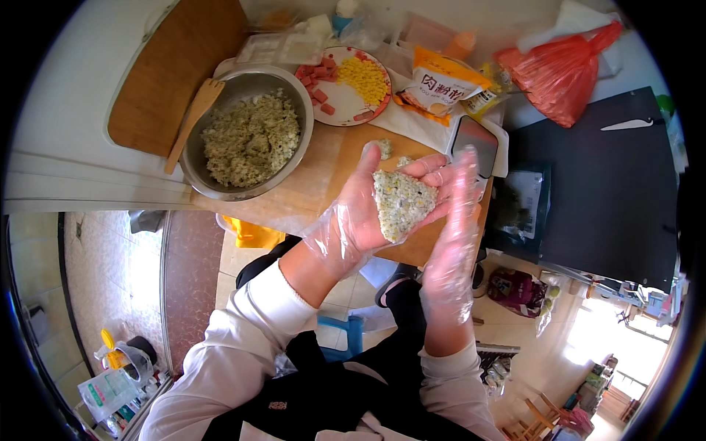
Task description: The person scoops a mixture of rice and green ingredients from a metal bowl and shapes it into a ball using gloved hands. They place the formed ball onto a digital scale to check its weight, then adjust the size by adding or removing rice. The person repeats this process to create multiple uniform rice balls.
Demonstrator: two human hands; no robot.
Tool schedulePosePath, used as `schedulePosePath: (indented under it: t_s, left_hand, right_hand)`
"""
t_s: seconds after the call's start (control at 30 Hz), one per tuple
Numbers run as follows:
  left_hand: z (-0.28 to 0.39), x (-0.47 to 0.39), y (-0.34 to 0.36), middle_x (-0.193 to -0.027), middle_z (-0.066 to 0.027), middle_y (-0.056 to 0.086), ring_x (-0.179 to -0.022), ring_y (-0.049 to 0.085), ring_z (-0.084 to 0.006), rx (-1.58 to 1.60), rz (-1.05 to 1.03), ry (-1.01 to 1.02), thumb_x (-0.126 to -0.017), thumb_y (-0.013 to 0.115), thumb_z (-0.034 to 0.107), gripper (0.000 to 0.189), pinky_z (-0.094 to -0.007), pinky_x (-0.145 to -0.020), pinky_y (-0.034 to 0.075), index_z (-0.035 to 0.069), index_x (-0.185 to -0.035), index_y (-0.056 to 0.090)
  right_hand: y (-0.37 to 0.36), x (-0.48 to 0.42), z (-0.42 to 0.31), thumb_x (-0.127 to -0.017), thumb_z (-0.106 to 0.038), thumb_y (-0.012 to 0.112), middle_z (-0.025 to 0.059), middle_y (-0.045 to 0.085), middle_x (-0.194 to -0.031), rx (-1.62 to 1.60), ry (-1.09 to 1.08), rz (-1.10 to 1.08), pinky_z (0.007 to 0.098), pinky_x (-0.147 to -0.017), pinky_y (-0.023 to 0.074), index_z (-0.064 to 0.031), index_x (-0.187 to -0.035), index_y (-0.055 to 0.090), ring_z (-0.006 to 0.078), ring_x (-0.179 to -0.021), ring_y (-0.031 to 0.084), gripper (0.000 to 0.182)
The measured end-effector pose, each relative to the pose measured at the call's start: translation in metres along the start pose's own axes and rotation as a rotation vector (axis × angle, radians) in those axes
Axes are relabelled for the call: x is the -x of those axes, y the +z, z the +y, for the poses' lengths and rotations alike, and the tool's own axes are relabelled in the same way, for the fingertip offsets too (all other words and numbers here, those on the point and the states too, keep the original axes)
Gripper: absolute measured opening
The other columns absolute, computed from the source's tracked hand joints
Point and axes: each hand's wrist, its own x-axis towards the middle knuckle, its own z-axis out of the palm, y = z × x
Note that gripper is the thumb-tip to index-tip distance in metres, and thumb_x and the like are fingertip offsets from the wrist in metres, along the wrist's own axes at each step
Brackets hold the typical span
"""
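A triangular rice ball [406,205], flecked with green, yellow and dark bits, lies on the palm of my left hand [361,212]. That hand wears a clear plastic glove and is turned palm up, its fingers slightly curled under the rice. My right hand [455,231], gloved in the same way, stands edge-on just to the right, flat and straight-fingered, holding nothing. Beyond the left fingers sit small rice lumps [384,148] on the wooden board [331,165]. A steel bowl [302,143] of seasoned rice [251,138] stands to the left.
A wooden spatula [193,124] leans on the bowl. Behind are a plate [333,113] with diced pink meat and yellow corn, a pork floss bag [438,85] and a smartphone [475,144]. On the right, a knife [626,125] lies on a black surface [601,193] near a red bag [562,77].
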Motion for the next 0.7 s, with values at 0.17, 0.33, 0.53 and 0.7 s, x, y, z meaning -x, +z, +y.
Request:
schedulePosePath:
  t_s: [0.17,0.33,0.53,0.7]
  left_hand:
    - [-0.002,-0.003,0.001,-0.145,-0.0250,0.030,-0.133,0.033,-0.0388,-0.195,0.071,0.004,-0.087,0.017,0.073,0.094,-0.0512,-0.111,0.025,-0.004,-0.139,0.031]
    - [0.018,0.005,-0.030,-0.144,-0.0223,0.034,-0.133,0.034,-0.0368,-0.102,0.040,-0.044,-0.089,0.027,0.068,0.087,-0.0506,-0.111,0.024,-0.002,-0.140,0.033]
    - [-0.010,-0.002,-0.002,-0.152,-0.0188,0.019,-0.141,0.017,-0.0336,-0.272,0.114,0.071,-0.091,0.017,0.067,0.086,-0.0471,-0.116,0.010,0.001,-0.146,0.019]
    - [-0.015,-0.001,-0.005,-0.150,-0.0183,0.024,-0.138,0.022,-0.0371,-0.293,0.141,0.140,-0.090,0.016,0.069,0.088,-0.0518,-0.113,0.016,0.001,-0.144,0.023]
  right_hand:
    - [-0.022,0.002,0.018,-0.100,-0.039,0.030,0.0132,0.035,-0.147,0.294,-0.064,0.078,0.0540,-0.112,0.0038,-0.0102,-0.136,0.046,0.0308,-0.140,0.024,0.048]
    - [-0.014,0.001,0.018,-0.100,-0.041,0.027,0.0135,0.027,-0.151,0.628,-0.198,-0.015,0.0579,-0.109,-0.0093,-0.0102,-0.143,0.034,0.0304,-0.142,0.018,0.054]
    - [0.007,0.015,-0.005,-0.095,-0.054,0.026,0.0153,0.021,-0.153,0.892,-0.197,-0.261,0.0549,-0.109,-0.0146,-0.0044,-0.145,0.028,0.0305,-0.143,0.014,0.071]
    - [0.012,0.018,0.006,-0.094,-0.056,0.028,0.0159,0.023,-0.152,0.857,-0.203,-0.280,0.0579,-0.108,-0.0106,-0.0057,-0.145,0.030,0.0317,-0.142,0.018,0.072]
